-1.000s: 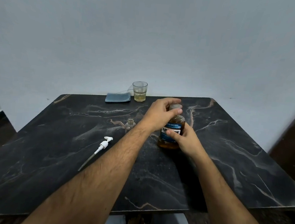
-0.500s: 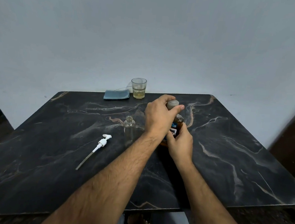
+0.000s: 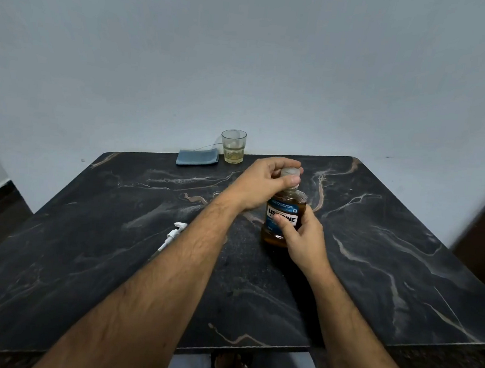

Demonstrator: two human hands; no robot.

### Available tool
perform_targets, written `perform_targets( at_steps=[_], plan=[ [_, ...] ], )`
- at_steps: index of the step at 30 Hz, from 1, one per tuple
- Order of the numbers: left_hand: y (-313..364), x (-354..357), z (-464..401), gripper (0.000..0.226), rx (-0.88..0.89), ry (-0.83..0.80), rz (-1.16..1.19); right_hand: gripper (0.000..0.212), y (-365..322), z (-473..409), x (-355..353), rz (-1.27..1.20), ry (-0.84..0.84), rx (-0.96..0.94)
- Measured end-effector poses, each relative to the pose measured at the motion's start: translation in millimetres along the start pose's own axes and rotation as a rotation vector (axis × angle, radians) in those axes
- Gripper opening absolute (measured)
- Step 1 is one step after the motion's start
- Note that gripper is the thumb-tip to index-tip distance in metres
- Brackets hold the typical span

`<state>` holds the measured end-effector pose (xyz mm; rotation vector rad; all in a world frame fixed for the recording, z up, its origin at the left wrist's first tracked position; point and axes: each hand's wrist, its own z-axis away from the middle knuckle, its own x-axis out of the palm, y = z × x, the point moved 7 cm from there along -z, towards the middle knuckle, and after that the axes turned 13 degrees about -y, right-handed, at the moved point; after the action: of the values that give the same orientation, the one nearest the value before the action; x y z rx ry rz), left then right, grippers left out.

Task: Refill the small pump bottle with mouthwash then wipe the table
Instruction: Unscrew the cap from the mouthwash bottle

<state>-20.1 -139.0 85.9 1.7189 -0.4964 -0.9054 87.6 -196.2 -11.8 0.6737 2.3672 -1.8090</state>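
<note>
An amber mouthwash bottle with a blue label stands upright on the black marble table. My left hand grips its grey cap from above. My right hand holds the bottle's body from the right and front. A white pump head with its tube lies on the table left of my left forearm. The small pump bottle is hidden behind my left arm.
A folded blue cloth lies at the table's far edge, and a glass with a little yellowish liquid stands right of it. A pale wall rises behind the table. My legs show below the near edge.
The mouthwash bottle now shows its full label, with my right hand lower on its body. My left forearm now covers the small clear bottle seen earlier.
</note>
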Motion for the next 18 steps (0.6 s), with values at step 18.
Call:
perform_targets(
  at_steps=[18],
  plan=[
    [0, 3, 18, 0.043, -0.052, 0.585, -0.236, 0.035, -10, 15, 4, 0.227, 0.186, 0.026]
  ],
)
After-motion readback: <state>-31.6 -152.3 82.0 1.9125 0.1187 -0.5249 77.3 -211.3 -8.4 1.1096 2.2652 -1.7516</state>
